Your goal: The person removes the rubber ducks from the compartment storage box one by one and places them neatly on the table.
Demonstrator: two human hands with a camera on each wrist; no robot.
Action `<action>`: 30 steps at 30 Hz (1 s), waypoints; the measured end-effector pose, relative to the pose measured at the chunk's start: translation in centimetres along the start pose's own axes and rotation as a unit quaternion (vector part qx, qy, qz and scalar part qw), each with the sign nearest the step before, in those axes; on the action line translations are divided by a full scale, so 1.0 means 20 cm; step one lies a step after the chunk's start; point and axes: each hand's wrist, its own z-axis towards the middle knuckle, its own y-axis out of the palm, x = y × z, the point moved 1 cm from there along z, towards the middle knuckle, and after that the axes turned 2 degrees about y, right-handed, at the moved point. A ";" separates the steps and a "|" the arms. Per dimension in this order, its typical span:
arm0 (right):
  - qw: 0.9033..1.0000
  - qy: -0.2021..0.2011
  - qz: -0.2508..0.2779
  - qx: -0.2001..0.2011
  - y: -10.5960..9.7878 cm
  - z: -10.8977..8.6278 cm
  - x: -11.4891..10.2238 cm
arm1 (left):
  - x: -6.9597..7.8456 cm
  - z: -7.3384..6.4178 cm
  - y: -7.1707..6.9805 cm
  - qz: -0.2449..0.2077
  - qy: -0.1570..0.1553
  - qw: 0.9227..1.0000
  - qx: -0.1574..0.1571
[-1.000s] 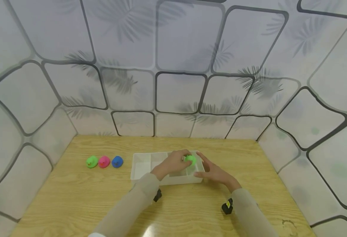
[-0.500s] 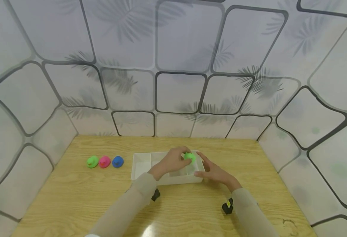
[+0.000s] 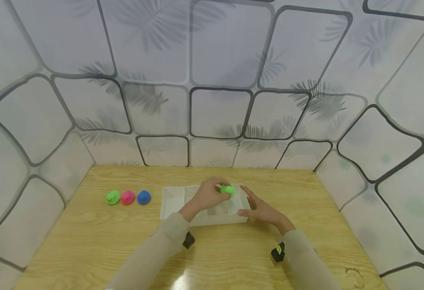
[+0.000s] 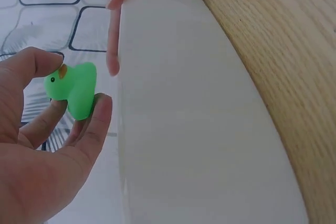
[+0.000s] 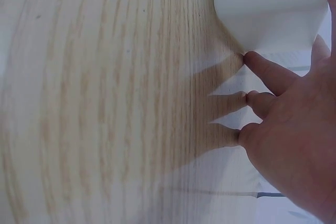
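Observation:
A green rubber duck (image 4: 81,88) is pinched between the thumb and fingers of my left hand (image 3: 209,195). In the head view the duck overlaps the right part of a white divided tray (image 3: 172,203); the left wrist view shows it above the level of the rim. My right hand (image 3: 264,209) holds the tray's right end, thumb at the near corner and index finger at the far corner. Its lower fingertips rest on the tabletop in the right wrist view. My left hand hides some of the tray's middle compartments.
Left of the tray, a green duck (image 3: 112,197), a pink duck (image 3: 127,197) and a blue duck (image 3: 144,197) sit in a row on the wooden table (image 3: 99,241). A patterned wall covering (image 3: 219,112) rises behind and along both sides.
My left hand has lifted the green rubber duck a little and shifted it slightly left over the tray. My right hand keeps its place at the tray's end.

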 end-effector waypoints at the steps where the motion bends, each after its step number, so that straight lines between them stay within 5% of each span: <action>1: 1.000 0.001 0.001 0.000 0.00 0.00 0.00 | 0.00 0.00 0.00 -0.011 -0.005 1.000 0.006; 8: 1.000 0.007 0.007 0.000 0.00 0.00 0.01 | 0.00 -0.03 -0.03 -0.067 -0.044 0.995 0.059; 14: 1.000 0.004 0.006 0.000 -0.01 0.00 0.01 | -0.02 -0.05 -0.06 -0.081 -0.056 0.992 0.074; 30: 1.000 -0.014 0.000 0.003 0.00 0.00 0.01 | -0.05 -0.11 -0.17 -0.077 -0.036 0.992 0.093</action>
